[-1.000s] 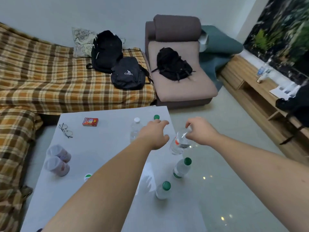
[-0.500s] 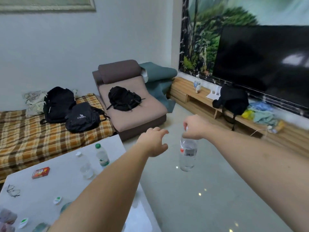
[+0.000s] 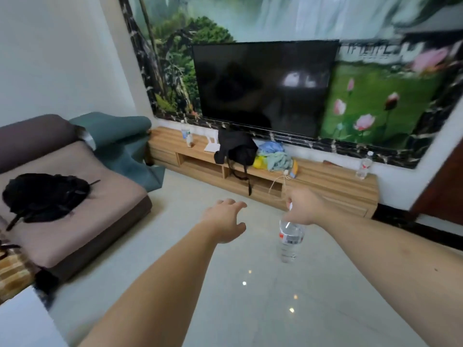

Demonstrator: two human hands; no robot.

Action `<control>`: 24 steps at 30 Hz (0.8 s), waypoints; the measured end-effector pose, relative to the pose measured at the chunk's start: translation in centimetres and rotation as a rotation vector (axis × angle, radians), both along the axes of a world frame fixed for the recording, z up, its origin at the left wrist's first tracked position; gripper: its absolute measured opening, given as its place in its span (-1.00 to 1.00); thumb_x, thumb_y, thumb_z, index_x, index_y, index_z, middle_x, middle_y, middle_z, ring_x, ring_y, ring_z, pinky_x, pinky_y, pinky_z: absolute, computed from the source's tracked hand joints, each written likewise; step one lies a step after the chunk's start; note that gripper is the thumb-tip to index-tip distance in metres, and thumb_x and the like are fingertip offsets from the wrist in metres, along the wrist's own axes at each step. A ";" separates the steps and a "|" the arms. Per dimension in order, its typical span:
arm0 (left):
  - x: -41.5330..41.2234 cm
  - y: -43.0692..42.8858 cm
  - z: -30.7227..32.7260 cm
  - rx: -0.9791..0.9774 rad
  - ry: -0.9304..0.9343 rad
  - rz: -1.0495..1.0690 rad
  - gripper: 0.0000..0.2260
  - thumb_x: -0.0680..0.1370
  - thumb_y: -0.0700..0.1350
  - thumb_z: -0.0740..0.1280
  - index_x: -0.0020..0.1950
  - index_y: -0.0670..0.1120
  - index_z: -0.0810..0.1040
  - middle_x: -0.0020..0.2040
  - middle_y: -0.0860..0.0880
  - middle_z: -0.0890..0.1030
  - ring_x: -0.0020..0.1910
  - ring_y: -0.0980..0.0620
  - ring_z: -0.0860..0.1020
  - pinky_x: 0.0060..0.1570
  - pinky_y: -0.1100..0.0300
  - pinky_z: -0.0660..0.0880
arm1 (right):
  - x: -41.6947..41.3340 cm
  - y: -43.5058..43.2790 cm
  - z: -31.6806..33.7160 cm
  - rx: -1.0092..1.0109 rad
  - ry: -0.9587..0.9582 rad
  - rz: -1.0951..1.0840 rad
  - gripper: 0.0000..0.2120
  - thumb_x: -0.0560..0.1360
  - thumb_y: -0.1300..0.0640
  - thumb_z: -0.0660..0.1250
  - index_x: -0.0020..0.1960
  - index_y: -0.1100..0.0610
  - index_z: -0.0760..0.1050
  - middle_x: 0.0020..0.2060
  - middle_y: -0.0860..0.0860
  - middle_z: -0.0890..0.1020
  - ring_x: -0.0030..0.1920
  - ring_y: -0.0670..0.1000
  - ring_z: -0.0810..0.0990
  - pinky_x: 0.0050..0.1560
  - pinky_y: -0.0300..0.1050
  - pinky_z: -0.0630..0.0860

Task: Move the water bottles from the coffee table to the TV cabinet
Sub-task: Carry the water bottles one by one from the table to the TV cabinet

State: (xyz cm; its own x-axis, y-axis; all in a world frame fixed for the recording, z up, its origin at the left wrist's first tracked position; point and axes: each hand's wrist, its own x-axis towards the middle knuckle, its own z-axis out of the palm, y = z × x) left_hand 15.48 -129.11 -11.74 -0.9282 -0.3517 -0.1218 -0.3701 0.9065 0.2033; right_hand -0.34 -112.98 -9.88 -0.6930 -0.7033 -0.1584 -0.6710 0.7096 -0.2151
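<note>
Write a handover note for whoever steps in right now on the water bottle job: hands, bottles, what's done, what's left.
Left hand: open, holding nothing.
Right hand: grips a clear plastic water bottle with a red-and-white label by its top, above the floor, short of the long wooden TV cabinet.
Done: one clear bottle with a white cap stands at the cabinet's right end, a green-labelled bottle near its left end.
Left: set the carried one down. Only a corner of the white coffee table shows, so bottles there can't be counted.
</note>
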 end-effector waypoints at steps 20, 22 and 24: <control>-46.3 5.0 -3.8 0.078 -0.086 -0.373 -0.48 0.52 0.04 0.26 0.47 0.07 0.23 0.46 -0.03 0.30 0.40 -0.10 0.29 0.30 -0.04 0.35 | -38.7 8.0 -4.9 -0.076 -0.088 -0.408 -0.86 0.29 0.04 0.39 -0.23 -0.03 0.43 -0.14 -0.03 0.57 -0.14 0.05 0.57 -0.17 -0.08 0.58; -50.2 5.5 -4.0 0.080 -0.112 -0.348 -0.48 0.52 0.04 0.26 0.47 0.08 0.23 0.47 -0.02 0.29 0.41 -0.09 0.28 0.31 -0.03 0.33 | -42.9 8.8 -5.6 -0.080 -0.107 -0.404 -0.87 0.29 0.05 0.40 -0.24 -0.04 0.44 -0.15 -0.04 0.57 -0.16 0.04 0.57 -0.22 -0.11 0.56; -54.1 6.1 -4.1 0.097 -0.100 -0.327 -0.47 0.52 0.04 0.26 0.47 0.09 0.23 0.47 -0.03 0.29 0.41 -0.09 0.28 0.32 -0.03 0.32 | -47.1 9.8 -6.1 -0.086 -0.108 -0.394 -0.89 0.31 0.04 0.39 -0.23 -0.03 0.46 -0.14 -0.05 0.57 -0.16 0.03 0.57 -0.25 -0.12 0.53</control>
State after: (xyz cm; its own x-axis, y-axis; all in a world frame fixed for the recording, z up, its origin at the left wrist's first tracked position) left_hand -38.66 -123.02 -15.83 -0.9716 -0.0203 -0.2356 -0.0859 0.9585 0.2719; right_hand -47.42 -103.21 -15.98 -0.8944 -0.4013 -0.1975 -0.3216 0.8840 -0.3394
